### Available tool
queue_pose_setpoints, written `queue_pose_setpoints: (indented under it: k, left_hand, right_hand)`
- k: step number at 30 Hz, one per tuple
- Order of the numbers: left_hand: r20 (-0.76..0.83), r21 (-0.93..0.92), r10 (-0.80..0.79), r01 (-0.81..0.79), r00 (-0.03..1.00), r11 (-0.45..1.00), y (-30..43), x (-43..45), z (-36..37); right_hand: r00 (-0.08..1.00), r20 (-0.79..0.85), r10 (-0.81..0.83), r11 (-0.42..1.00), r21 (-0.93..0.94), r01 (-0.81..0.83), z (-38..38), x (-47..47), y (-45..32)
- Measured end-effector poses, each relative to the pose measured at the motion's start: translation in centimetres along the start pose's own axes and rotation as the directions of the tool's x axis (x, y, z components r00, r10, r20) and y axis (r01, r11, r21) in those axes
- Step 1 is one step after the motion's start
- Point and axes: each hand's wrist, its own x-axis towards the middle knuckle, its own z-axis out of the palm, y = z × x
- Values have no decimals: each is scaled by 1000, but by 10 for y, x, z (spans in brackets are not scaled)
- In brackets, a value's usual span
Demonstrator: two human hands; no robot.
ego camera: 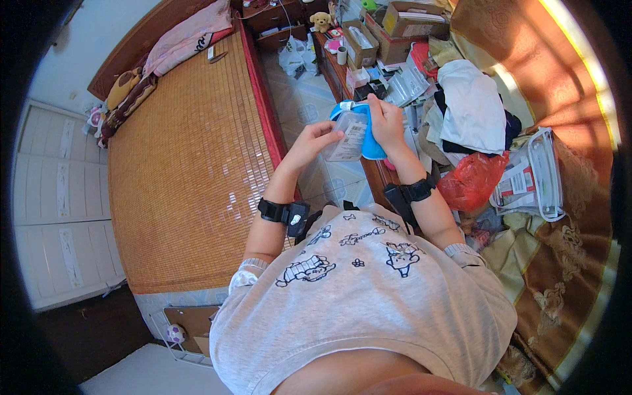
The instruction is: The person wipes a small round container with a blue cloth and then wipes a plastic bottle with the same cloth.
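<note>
Both hands are raised in front of my body, over the gap between the bed and the cluttered ledge. My left hand [313, 143] grips the left edge of a clear plastic box [348, 136] that bears a printed label. Its thumb lies on the box's face. A blue cloth [374, 143] with a white tag hangs behind and to the right of the box. My right hand [387, 123] pinches this cloth near its upper edge, thumb pointing up. The box and the cloth overlap, and the far fingers of both hands are partly hidden.
A bed with a bamboo mat [187, 173] lies to the left. On the right, a wooden ledge [335, 74] holds cardboard boxes [387, 47], plastic packets [407, 86], white clothing [471, 106] and a red plastic bag [474, 180]. A white plastic bag [297, 57] stands on the tiled floor.
</note>
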Motion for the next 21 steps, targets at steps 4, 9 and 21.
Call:
queue_pose_setpoints:
  k: [4, 9, 21]
  left_hand:
    - [-29, 189, 158, -149, 987, 971, -8, 1, 3]
    - [-118, 465, 134, -64, 984, 883, 4, 2, 16]
    - [-305, 537, 240, -42, 922, 842, 1, -8, 22]
  right_hand:
    - [998, 8, -59, 998, 9, 59, 7, -3, 1]
    - [934, 109, -340, 911, -208, 356, 15, -4, -3]
    - [972, 207, -113, 990, -56, 127, 18, -6, -8]
